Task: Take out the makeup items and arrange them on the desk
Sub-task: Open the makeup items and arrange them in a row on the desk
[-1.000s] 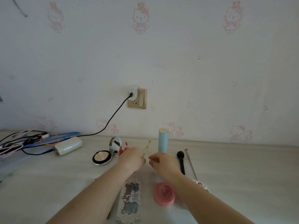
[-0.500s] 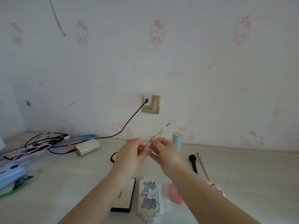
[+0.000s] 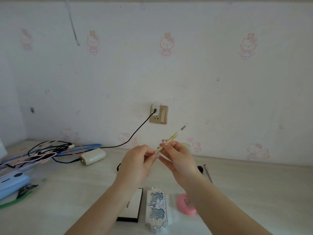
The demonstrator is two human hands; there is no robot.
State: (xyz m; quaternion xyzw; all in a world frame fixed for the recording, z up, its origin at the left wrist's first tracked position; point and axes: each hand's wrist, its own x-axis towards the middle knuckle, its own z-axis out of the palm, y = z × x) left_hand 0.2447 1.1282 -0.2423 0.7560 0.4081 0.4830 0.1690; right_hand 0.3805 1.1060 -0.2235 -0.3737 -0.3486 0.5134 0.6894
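Both hands pinch thin yellow pencil [image 3: 171, 139] above silver palette [image 3: 156, 206]: left hand [image 3: 135, 164] lower end, right hand [image 3: 177, 156] mid-shaft; likely inspecting before placing on table [image 3: 67, 192].

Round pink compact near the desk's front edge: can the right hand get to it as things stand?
Probably not straight away: the right hand pinches the thin yellow makeup pen together with the left hand. The round pink compact lies uncovered just under the right forearm.
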